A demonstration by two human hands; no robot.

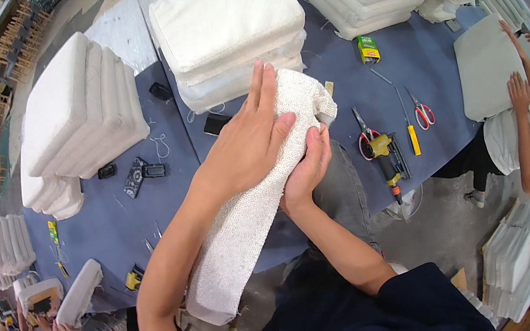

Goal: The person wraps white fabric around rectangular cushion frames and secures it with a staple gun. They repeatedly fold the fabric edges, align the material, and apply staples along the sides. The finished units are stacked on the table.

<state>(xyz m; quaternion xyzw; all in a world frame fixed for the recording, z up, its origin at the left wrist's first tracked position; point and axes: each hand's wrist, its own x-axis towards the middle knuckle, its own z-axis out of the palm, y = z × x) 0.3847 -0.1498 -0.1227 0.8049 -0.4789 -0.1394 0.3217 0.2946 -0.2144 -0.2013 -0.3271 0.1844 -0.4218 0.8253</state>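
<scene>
A cream fabric-covered seat cushion point(239, 241) stands tilted on its edge in front of me, its narrow side facing up. My left hand point(243, 144) lies along it with straight fingers, palm pressed to the fabric. Close to the far end, my right hand point(308, 168) grips the cushion's right edge, thumb up by a folded corner of fabric. The underside of the cushion is hidden. A stack of similar cushions point(225, 20) stands just beyond my hands on the blue-grey table point(326, 69).
To the right lie a yellow-black staple gun point(388, 161), red-handled scissors point(423, 115), a second pair beside the gun, and a yellow-handled tool point(413, 139). Cushion stacks point(68, 115) rise at left and far right. Co-workers handle a cushion point(488, 66) at right and others at lower left.
</scene>
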